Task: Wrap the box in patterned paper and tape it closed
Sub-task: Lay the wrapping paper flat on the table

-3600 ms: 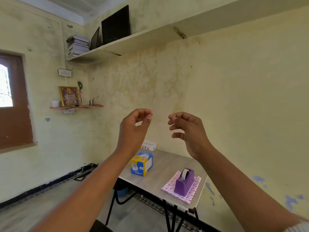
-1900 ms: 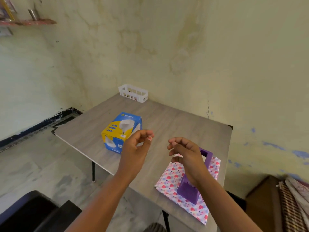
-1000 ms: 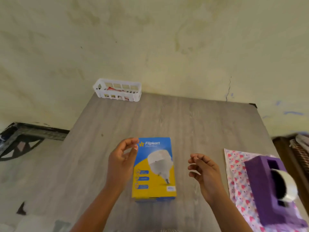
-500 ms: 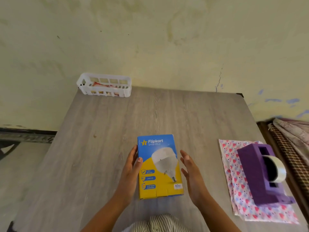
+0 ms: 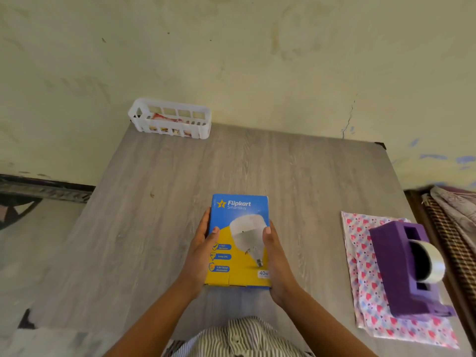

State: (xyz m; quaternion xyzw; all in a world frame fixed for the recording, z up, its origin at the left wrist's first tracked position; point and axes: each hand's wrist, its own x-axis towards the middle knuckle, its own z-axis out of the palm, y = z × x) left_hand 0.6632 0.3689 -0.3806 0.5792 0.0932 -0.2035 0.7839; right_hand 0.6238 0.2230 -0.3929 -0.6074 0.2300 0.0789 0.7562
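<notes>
A grey wood-look table top [image 5: 296, 171] stands against a stained, pale yellow wall [image 5: 257, 60] w/ a thin crack on the right. Far left, a dark floor strip [image 5: 43, 186] runs along the bottom of the wall.

At the table's back left corner sits a white plastic basket w/ slotted sides [image 5: 170, 119], some red and white packets inside.

In the middle, near the front edge, lies a blue and yellow cardboard box [image 5: 238, 240], flat on the table. It says "Flipkart SmartBuy" on top, has a pic of a white bulb, and "40w" at the bottom right. Small blue labels on it are too tiny to read.

The left hand [image 5: 199, 253] grips the box's left side, thumb on top. The right hand [image 5: 277, 258] grips the right side, thumb tip on top too.

To the right, well apart from the box, lies a folded sheet of white paper w/ pink and blue hearts [image 5: 360, 266]. A purple tape holder [image 5: 401, 269] stands on it, w/ a roll of clear tape [image 5: 430, 264] in it.

At the bottom is a striped shirt [image 5: 239, 338].
</notes>
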